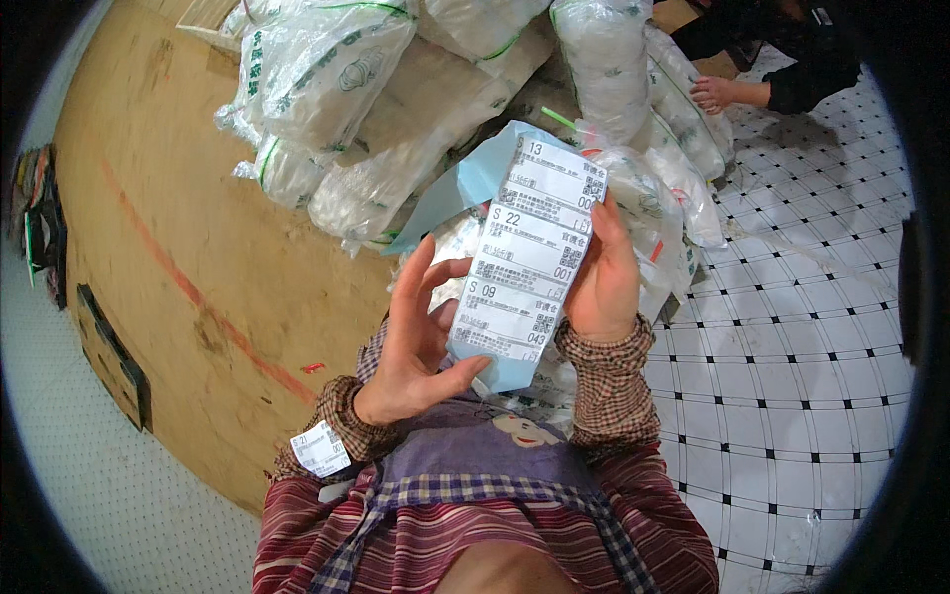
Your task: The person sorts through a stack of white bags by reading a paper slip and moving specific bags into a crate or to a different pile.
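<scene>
Head view: the step in hand looked like handling a label strip (524, 259), held up over the lap, blue backing (453, 190) trailing behind it to upper left. Right hand (606, 282) had a narrow grip on the strip's right edge. Left hand (411, 327) was spread wide at the left edge, thumb by the lower corner; couldn't tell if it bore any weight. Next move on the strip seemed to call for a finer left pinch, right hand steady.

Around: one loose label (322, 448) on the left cuff; clear bags (336, 84) heaped beyond, on a tan surface (163, 148), desk or not unclear; red scrap (313, 367) there too. Co-worker's hand (714, 94) at the far bags, upper right, well apart. Trailing backing and close bags likely crowded the strip's far end.
</scene>
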The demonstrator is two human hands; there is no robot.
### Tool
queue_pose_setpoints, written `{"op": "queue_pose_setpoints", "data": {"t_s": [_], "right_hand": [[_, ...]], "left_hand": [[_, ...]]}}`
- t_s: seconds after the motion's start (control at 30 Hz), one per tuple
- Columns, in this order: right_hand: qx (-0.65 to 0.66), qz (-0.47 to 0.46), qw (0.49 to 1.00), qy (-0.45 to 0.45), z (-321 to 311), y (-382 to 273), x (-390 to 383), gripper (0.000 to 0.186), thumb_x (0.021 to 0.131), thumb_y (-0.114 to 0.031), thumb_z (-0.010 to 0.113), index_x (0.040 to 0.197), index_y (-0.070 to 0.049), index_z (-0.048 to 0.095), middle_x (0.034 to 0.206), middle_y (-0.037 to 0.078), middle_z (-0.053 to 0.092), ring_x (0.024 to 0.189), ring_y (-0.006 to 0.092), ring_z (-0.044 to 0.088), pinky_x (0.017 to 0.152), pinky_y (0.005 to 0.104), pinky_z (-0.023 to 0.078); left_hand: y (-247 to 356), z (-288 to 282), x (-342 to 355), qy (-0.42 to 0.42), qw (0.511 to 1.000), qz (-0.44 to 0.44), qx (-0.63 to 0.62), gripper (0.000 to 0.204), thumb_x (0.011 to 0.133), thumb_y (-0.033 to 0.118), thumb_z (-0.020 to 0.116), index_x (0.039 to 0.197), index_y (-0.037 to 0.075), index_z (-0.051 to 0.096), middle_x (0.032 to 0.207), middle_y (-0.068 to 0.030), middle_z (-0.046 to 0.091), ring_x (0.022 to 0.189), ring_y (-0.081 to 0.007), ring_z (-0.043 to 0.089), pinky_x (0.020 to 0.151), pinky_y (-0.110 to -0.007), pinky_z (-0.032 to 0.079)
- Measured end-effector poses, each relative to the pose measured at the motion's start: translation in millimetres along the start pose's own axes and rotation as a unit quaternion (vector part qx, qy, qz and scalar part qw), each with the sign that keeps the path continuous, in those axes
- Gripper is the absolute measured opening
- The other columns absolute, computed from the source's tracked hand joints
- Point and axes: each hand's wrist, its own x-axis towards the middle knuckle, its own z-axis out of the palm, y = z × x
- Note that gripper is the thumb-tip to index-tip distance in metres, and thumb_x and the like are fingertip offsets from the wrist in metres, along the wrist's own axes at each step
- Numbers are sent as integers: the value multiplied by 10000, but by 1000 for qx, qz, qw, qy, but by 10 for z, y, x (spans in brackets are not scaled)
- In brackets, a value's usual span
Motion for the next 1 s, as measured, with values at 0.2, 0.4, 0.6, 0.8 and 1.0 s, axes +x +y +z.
{"op": "queue_pose_setpoints", "data": {"t_s": [0.2,0.4,0.6,0.8,1.0], "right_hand": [[1,-3,1000,-9,36,10,4,383,837,-147,419,1179,20,376,1098,116,515,1002,206,518,866,334,411],[2,-5,1000,-16,-25,-4,10,364,840,-135,420,1166,23,389,1089,115,519,989,199,523,857,327,418],[-24,-22,999,1,52,-11,-64,336,850,-98,415,1162,25,395,1072,114,526,972,188,531,841,313,430],[-39,-34,999,9,65,2,-125,326,844,-93,435,1146,28,416,1049,112,540,957,179,537,827,311,437],[-44,-70,996,-14,-29,-22,-64,384,826,-86,446,1188,19,371,1084,113,517,996,188,511,850,317,418]], "left_hand": [[-2,8,-17,5,1000,-1,-20,960,665,-85,602,1352,130,-33,1303,-150,201,1175,-263,353,910,-362,384],[7,14,-13,4,1000,-18,-10,940,680,-93,593,1352,121,-29,1292,-170,191,1136,-230,395,910,-327,371],[32,27,55,-9,999,-52,-6,795,704,-44,614,1325,40,125,1249,-133,300,1126,-211,399,934,-320,337],[29,57,67,33,992,-123,-14,556,765,-8,574,1239,-13,285,1164,-116,436,1101,-176,415,915,-296,342],[10,14,41,8,993,-110,32,532,774,-12,558,1234,-10,290,1168,-121,440,1099,-184,422,920,-299,335]]}}
